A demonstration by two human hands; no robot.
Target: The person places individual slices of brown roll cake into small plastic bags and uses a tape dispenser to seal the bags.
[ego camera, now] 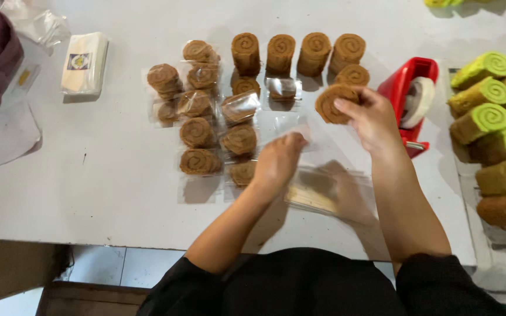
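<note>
Stack of clear bags lies nearest, on the white tabletop. Left hand pinches one clear bag, likely keeping its mouth up. Right hand grips a brown roll-cake slice above it, spiral outward. Wrapped slices grouped left; tape dispenser right.

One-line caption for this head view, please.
Right hand holds a brown roll slice while left hand grips a clear bag over the white table.

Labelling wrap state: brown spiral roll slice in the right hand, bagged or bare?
Bare: the brown spiral roll slice in the right hand shows no film; left hand holds the clear plastic bag.
</note>
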